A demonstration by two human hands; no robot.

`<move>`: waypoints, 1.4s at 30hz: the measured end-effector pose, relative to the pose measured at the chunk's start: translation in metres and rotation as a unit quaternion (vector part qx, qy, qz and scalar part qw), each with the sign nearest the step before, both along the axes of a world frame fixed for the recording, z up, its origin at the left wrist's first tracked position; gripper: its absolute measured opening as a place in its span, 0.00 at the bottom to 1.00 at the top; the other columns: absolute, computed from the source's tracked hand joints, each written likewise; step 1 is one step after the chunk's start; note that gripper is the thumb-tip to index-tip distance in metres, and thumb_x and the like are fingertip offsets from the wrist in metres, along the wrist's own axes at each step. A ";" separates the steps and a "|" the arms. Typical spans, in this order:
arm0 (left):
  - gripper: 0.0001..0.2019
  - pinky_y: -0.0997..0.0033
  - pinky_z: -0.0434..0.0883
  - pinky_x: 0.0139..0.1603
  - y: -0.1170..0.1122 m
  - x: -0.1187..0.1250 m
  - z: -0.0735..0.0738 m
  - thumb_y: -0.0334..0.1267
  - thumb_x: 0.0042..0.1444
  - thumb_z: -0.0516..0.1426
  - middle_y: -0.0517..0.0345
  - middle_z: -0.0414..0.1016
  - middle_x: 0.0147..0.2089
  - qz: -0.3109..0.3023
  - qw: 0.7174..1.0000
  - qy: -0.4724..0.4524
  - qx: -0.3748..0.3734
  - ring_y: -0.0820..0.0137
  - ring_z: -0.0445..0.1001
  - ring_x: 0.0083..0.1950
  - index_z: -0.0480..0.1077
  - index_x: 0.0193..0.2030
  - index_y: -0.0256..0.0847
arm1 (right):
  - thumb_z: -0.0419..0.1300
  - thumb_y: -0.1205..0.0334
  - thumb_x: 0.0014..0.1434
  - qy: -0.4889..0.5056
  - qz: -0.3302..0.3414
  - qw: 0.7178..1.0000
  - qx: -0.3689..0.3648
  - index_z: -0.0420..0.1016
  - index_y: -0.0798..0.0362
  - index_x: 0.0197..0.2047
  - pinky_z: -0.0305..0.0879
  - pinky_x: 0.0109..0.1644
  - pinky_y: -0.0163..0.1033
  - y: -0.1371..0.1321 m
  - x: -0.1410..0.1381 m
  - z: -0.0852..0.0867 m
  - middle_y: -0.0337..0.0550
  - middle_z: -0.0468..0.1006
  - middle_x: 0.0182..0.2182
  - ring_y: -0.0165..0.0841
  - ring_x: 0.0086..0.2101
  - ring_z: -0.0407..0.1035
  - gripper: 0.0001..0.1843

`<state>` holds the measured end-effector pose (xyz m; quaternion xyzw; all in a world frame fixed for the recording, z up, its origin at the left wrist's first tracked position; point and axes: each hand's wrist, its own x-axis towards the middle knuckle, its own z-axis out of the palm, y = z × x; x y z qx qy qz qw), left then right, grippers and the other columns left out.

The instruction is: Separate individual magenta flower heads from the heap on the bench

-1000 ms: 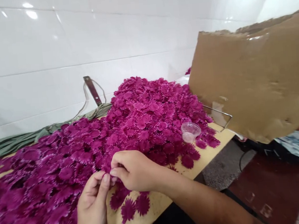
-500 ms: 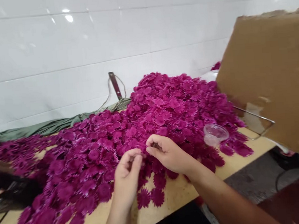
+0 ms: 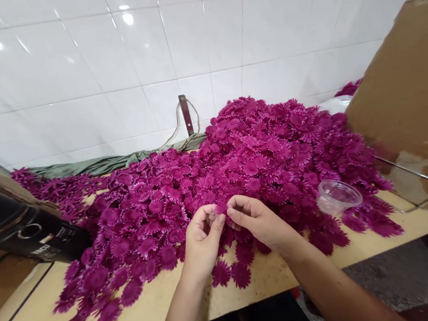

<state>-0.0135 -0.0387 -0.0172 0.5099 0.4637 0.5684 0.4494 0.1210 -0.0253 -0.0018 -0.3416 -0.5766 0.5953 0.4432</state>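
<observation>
My left hand (image 3: 203, 237) and my right hand (image 3: 255, 219) meet at the front of a big heap of magenta artificial flower heads (image 3: 251, 152). Thumb and fingers of both hands are pinched on one small magenta flower head (image 3: 222, 209), partly hidden by the fingertips. Two loose flower heads (image 3: 241, 274) lie flat on the table just below my hands. To the right of my right hand, a clear plastic cup (image 3: 339, 196) rests among the flowers.
The pale wooden table (image 3: 265, 281) runs along a white tiled wall. A black printed box (image 3: 35, 233) stands at the left, and a large cardboard sheet (image 3: 409, 111) with a metal wire frame (image 3: 419, 168) at the right. Green cloth (image 3: 97, 165) lies along the wall.
The view has swung left, showing more of the black box and shifting everything rightward in the picture. My hands have drawn closer together, with fingertips meeting at the flower head.
</observation>
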 end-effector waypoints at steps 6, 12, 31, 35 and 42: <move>0.08 0.76 0.62 0.29 -0.001 -0.002 -0.003 0.40 0.51 0.55 0.64 0.61 0.24 -0.041 0.998 0.045 0.035 0.75 0.60 0.26 0.64 0.27 0.39 | 0.61 0.46 0.46 0.034 0.022 0.998 -0.050 0.62 0.53 0.24 0.48 0.27 0.33 -0.001 -0.009 -0.002 0.31 0.59 0.19 0.24 0.21 0.51 0.19; 0.07 0.74 0.60 0.32 0.002 -0.022 -0.001 0.36 0.53 0.51 0.62 0.60 0.25 0.081 0.978 0.150 0.123 0.73 0.61 0.29 0.61 0.25 0.41 | 0.62 0.49 0.46 0.078 -0.031 0.995 -0.046 0.61 0.53 0.21 0.48 0.26 0.33 0.000 -0.003 0.000 0.31 0.57 0.17 0.24 0.20 0.50 0.18; 0.13 0.62 0.65 0.51 0.032 -0.031 0.012 0.41 0.54 0.49 0.51 0.76 0.41 0.031 0.946 0.300 0.116 0.64 0.72 0.44 0.72 0.38 0.40 | 0.54 0.66 0.53 -0.360 -0.327 0.794 0.366 0.73 0.53 0.34 0.60 0.49 0.47 0.028 0.055 0.035 0.48 0.75 0.36 0.37 0.40 0.67 0.07; 0.13 0.63 0.67 0.49 0.025 -0.005 0.013 0.42 0.53 0.52 0.52 0.77 0.42 -0.059 0.917 0.356 0.168 0.62 0.73 0.44 0.73 0.40 0.43 | 0.57 0.65 0.51 -0.505 -0.396 0.710 0.290 0.74 0.53 0.28 0.56 0.49 0.49 -0.001 0.132 0.032 0.47 0.76 0.31 0.39 0.38 0.66 0.04; 0.13 0.63 0.68 0.48 0.035 0.097 0.040 0.40 0.54 0.50 0.52 0.77 0.42 -0.191 0.847 0.374 0.325 0.63 0.73 0.43 0.73 0.40 0.43 | 0.65 0.69 0.38 -0.631 -0.314 0.705 0.079 0.68 0.51 0.13 0.61 0.35 0.37 0.004 0.195 0.023 0.38 0.71 0.16 0.30 0.24 0.64 0.10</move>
